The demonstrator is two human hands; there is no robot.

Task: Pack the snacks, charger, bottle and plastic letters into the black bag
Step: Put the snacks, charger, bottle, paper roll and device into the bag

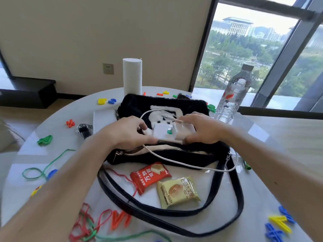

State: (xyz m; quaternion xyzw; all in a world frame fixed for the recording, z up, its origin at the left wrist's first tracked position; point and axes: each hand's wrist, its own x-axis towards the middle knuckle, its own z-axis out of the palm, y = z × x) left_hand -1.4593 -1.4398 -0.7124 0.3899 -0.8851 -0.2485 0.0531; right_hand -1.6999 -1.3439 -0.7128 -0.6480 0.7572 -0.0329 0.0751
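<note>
A black fuzzy bag (132, 105) lies mid-table, its zipper open toward me and its strap (239, 194) looped in front. Above the opening, my left hand (125, 133) and my right hand (201, 130) both hold a white charger block (161, 132). The charger's white cable (183, 163) trails over the bag to the right. A red snack packet (150, 177) and a yellow-green snack packet (178, 193) lie inside the strap loop. A clear water bottle (232, 98) stands at the right. Plastic letters are scattered around, such as a green one (45, 140) and an orange one (120, 220).
A white paper roll (132, 75) stands behind the bag. Red and green strings (83, 224) lie at the front left. A white flat box (103, 119) sits under the bag's left end. Blue and yellow letters (277, 224) lie near the right front edge.
</note>
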